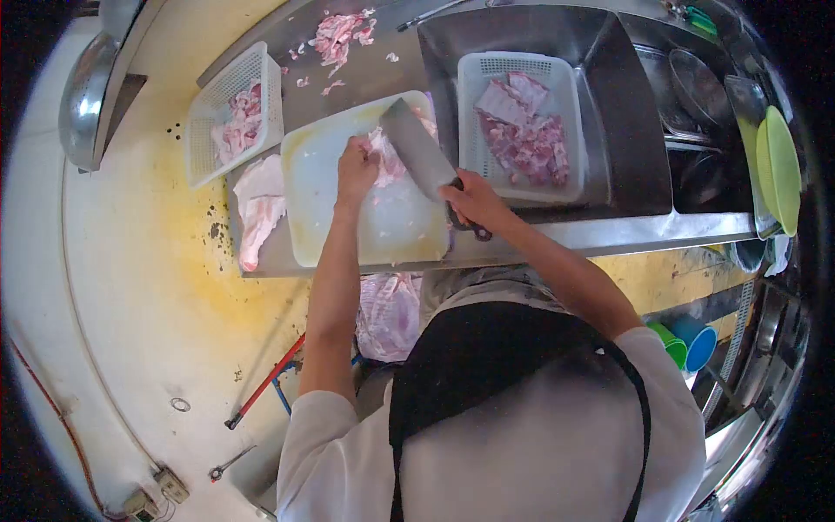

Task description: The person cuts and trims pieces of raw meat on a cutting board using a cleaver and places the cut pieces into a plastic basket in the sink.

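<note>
My right hand [474, 202] is wrapped round the dark handle of a cleaver [419, 150], whose broad blade slants up and left over the white cutting board [322, 217]. Close to the blade's left side lies a pale pink piece of raw meat [388, 162]. The curled fingers of my left hand [357, 167] grip this meat at its left edge. More meat shows past the blade near the board's top right corner. Whether the blade touches the meat cannot be made out. Small scraps are scattered over the board.
Left of the board stands a white basket [200, 143] of meat pieces, with a large meat cut [260, 209] below it. Trimmings [337, 36] lie at the back. Another white basket [519, 63] with chopped meat sits in the steel sink [622, 130]. Green colanders [780, 170] stand far right.
</note>
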The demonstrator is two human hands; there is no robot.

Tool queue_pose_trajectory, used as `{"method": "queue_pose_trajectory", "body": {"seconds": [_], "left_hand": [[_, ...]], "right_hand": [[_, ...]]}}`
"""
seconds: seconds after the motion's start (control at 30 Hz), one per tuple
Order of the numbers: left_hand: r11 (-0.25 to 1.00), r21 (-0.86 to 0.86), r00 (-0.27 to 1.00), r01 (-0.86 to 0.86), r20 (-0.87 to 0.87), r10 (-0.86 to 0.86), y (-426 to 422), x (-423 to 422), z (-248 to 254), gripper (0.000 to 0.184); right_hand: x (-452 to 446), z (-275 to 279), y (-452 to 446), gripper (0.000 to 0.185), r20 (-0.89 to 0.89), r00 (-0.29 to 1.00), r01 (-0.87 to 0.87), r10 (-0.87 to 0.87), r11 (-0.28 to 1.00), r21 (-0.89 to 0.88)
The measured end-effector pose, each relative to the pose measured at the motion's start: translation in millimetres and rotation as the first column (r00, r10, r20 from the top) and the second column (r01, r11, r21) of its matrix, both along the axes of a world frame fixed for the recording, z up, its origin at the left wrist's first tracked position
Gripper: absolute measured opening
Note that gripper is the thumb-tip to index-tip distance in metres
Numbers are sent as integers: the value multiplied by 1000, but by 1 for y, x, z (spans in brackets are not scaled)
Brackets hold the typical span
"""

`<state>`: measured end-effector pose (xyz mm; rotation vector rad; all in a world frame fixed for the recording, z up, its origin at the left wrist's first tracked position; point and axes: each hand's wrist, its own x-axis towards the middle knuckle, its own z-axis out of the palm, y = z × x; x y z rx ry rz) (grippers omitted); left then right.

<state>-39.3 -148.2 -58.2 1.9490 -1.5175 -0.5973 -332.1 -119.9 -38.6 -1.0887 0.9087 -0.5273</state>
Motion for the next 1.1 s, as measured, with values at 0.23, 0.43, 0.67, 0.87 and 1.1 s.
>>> {"method": "queue_pose_trajectory", "body": {"seconds": [0.23, 0.43, 0.67, 0.87, 1.1], "left_hand": [[994, 110, 970, -27, -238, 53, 10, -4, 16, 15], [973, 168, 960, -158, -204, 191, 10, -9, 17, 13], [960, 210, 887, -186, -384, 255, 14, -8, 23, 15], [950, 226, 898, -215, -336, 284, 15, -9, 32, 17], [986, 74, 970, -148, 205, 130, 4, -23, 39, 20]], "right_hand": [[16, -5, -20, 35, -73, 994, -85, 84, 996, -11], [-31, 6, 10, 33, -103, 969, -211, 224, 970, 123], [-5, 15, -12, 29, -102, 986, -130, 136, 990, 55], [-28, 15, 20, 37, -150, 941, -295, 303, 953, 75], [-15, 7, -10, 34, -224, 971, -130, 87, 974, -186]]}}
